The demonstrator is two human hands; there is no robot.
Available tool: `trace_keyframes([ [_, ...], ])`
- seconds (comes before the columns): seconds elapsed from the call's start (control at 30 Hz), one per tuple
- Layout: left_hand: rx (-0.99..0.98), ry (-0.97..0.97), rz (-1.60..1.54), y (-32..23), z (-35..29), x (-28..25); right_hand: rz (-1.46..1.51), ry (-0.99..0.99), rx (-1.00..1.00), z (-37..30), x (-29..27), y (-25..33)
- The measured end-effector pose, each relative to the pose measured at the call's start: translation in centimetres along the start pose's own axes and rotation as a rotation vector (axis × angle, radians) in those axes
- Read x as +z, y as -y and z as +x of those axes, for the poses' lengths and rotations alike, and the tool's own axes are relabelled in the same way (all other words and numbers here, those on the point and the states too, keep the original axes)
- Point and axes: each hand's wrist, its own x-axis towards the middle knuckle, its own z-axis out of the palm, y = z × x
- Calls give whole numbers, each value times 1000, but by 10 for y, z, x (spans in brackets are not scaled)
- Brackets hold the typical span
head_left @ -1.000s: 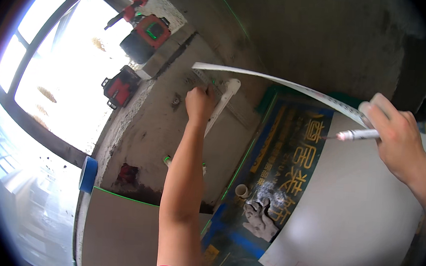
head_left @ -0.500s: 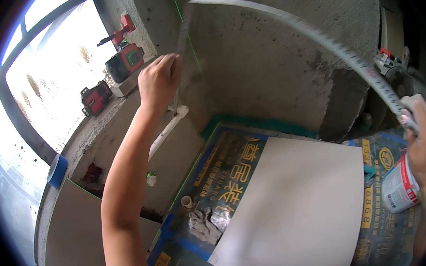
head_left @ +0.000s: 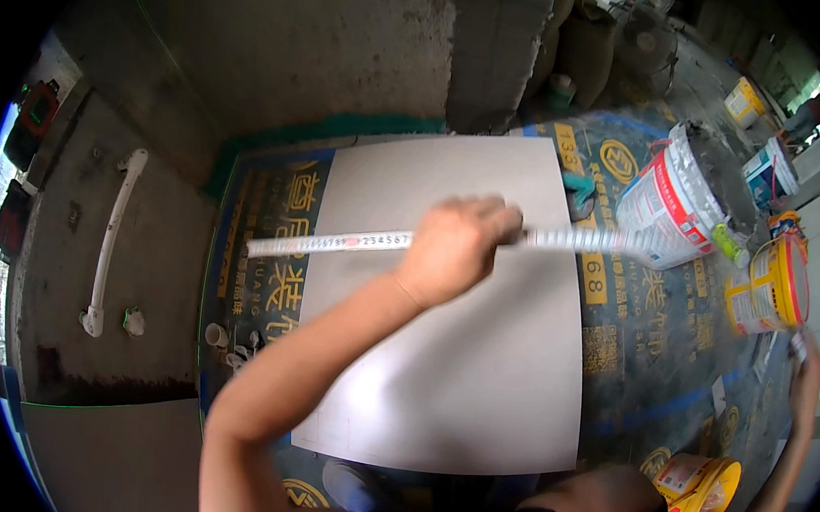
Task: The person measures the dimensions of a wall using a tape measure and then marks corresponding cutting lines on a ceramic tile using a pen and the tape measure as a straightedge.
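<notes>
A white pipe (head_left: 113, 235) is far left of the person's left hand (head_left: 455, 248). A white measuring tape (head_left: 354, 241) sticks out on both sides of that hand, which squeezes it over a pale board (head_left: 478, 375). Right of this grip is a white-and-red bucket (head_left: 658, 212). Farther right, the right hand (head_left: 807, 368) is near a yellow bucket (head_left: 759, 298); its grip is too blurry to tell.

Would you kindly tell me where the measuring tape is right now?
In the head view, the measuring tape crosses the middle, gripped by the left hand over the pale panel.
</notes>
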Motion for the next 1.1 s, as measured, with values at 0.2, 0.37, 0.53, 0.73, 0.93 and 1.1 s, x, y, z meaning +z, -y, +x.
trace_keyframes([
  [0.2, -56, 259, -292, -25, -95, 110, -260, 938, 65, -74, 106, 32],
  [0.37, 13, 164, -100, -34, -124, 157, -65, 1204, -30, -102, 218, 21],
  [0.53, -316, -91, -277, -76, -122, 109, 323, 1047, 413, -115, 279, 69],
  [0.73, -930, -229, -943, -137, -128, 138, 578, 1078, 71, -102, 331, 183],
  [0.93, -1110, -329, -900, -141, -110, 150, 749, 1117, 169, -99, 348, 219],
  [1.1, -1111, -511, -768, -127, -118, 136, 651, 1133, -119, -100, 364, 233],
])
